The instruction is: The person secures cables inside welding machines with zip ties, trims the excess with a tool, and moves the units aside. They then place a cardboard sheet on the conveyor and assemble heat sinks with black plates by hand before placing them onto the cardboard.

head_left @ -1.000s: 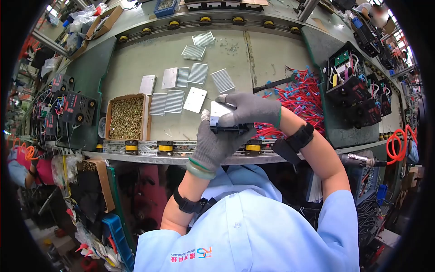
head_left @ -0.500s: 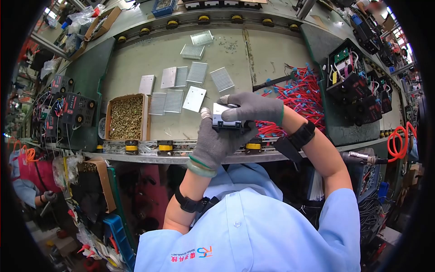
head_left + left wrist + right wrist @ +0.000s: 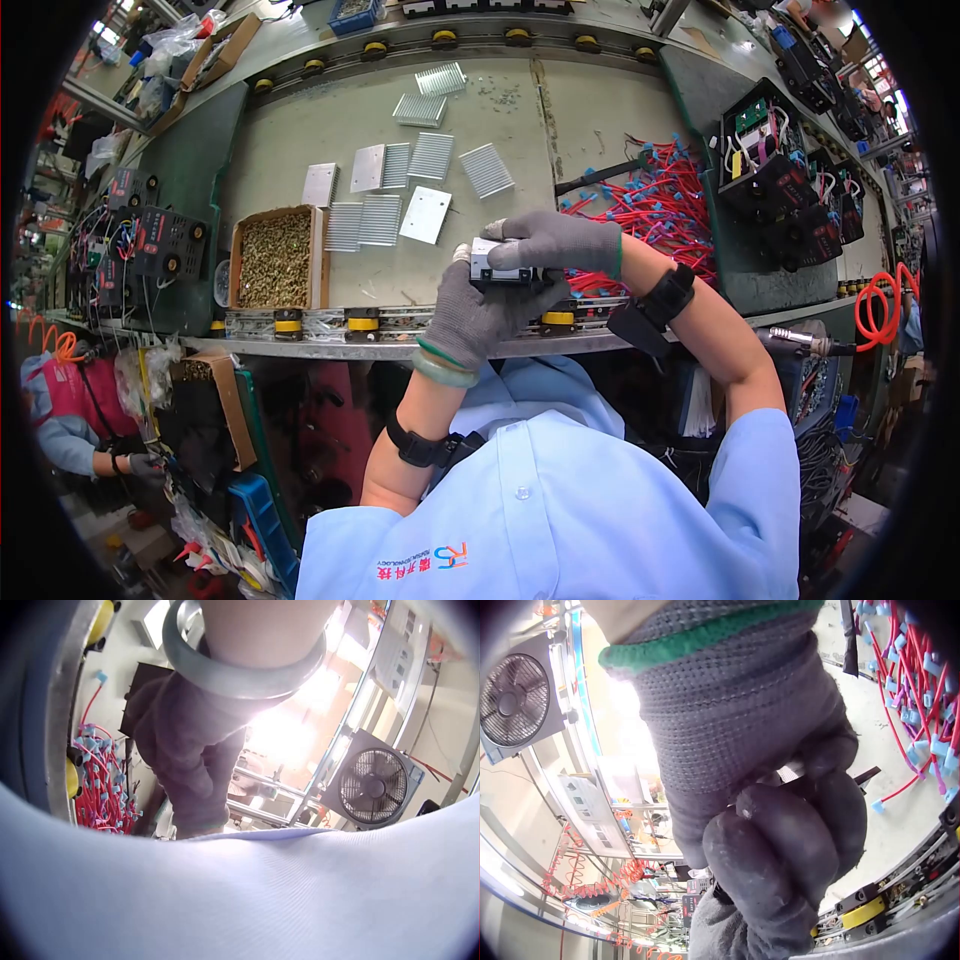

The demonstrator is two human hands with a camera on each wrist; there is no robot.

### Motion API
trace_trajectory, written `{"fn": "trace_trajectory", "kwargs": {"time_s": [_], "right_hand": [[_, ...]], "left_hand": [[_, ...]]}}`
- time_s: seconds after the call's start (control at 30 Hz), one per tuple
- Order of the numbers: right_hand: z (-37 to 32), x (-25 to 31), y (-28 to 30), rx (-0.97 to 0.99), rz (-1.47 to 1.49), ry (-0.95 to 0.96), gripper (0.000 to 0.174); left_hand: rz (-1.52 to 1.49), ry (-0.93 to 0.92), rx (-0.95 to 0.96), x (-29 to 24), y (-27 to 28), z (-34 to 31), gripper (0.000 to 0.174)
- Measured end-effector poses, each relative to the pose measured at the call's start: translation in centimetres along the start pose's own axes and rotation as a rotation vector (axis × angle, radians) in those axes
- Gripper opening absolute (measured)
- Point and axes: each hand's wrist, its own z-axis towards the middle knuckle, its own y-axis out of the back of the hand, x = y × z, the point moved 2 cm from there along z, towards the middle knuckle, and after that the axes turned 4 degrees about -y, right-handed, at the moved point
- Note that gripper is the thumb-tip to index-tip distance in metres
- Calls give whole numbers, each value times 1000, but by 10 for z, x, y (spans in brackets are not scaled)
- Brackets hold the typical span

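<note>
Both of my hands wear grey knit gloves and meet over the near edge of the bench. A silver metal block (image 3: 484,258) with a black part (image 3: 503,277) along its near side is held between them. My left hand (image 3: 472,315) grips it from below and the left, its thumb up at the block's left edge. From the right, my right hand (image 3: 572,242) holds the top and far edge, fingers curled over it in the right wrist view. Gloves hide much of the piece. Several finned heat sinks (image 3: 431,157) and a flat-faced silver one (image 3: 426,215) lie beyond.
A cardboard box of small brass-coloured parts (image 3: 272,258) stands at the left. Red wires with blue connectors (image 3: 655,220) are heaped at the right, beside a dark-handled tool (image 3: 600,181). Black device housings (image 3: 170,240) flank the bench. A roller rail (image 3: 362,322) runs along the front edge.
The held block has tilted, showing less of its silver face and more of its black-edged near side. My hands stay almost in place. At far left, another person's arm has reached inward.
</note>
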Motion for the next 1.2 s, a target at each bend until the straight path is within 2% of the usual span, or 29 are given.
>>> {"fn": "trace_trajectory", "kwargs": {"time_s": [0.07, 0.13, 0.17, 0.23, 0.27, 0.33, 0.43, 0.57, 0.63, 0.67, 0.73, 0.87, 0.97, 1.03, 1.2], "right_hand": [[-2, 1, 0, 19, 18, -33, 73], [-2, 0, 0, 65, 53, -34, 72], [-3, 0, 0, 63, 52, -33, 72], [-5, 2, 0, 39, 78, -45, 69], [-5, 2, -1, 39, 77, -45, 69], [-6, 3, -1, 19, 168, -19, 67], [-7, 3, -1, 11, 166, 18, 66], [-8, 3, 0, 13, 150, -6, 68], [-11, 9, 1, 29, 48, -37, 86], [-11, 7, 0, 30, 49, -38, 86], [-9, 3, 1, -37, 0, -64, 74], [-9, 2, 4, -17, 15, -41, 75], [-14, 11, 6, -14, 60, -17, 76], [-13, 10, 7, -6, 114, 81, 76], [-12, 9, 4, -101, -20, -7, 77]], "left_hand": [[63, 1, 0, 1, -1, -1, 47], [-1602, 238, -165, 7, -5, -1, 50], [-1601, 238, -164, 11, -4, -1, 50], [-1391, 95, -108, 15, -3, 2, 52], [-1391, 95, -108, 15, -2, 1, 52], [-1440, 213, -171, 8, -3, 1, 53], [-1341, 146, -156, 12, -3, 3, 53], [-1352, 127, -115, 20, -4, 5, 58], [-1357, 112, -91, 21, -4, 4, 61], [-1358, 113, -92, 20, -6, 4, 61], [-1312, 198, -184, 15, -9, 4, 63], [-1324, 186, -187, 18, -9, 7, 64], [-1369, 172, -120, 15, -9, 7, 68], [-1327, 157, -251, 7, -15, 7, 73], [-1170, 106, -206, 4, -16, 5, 66]]}}
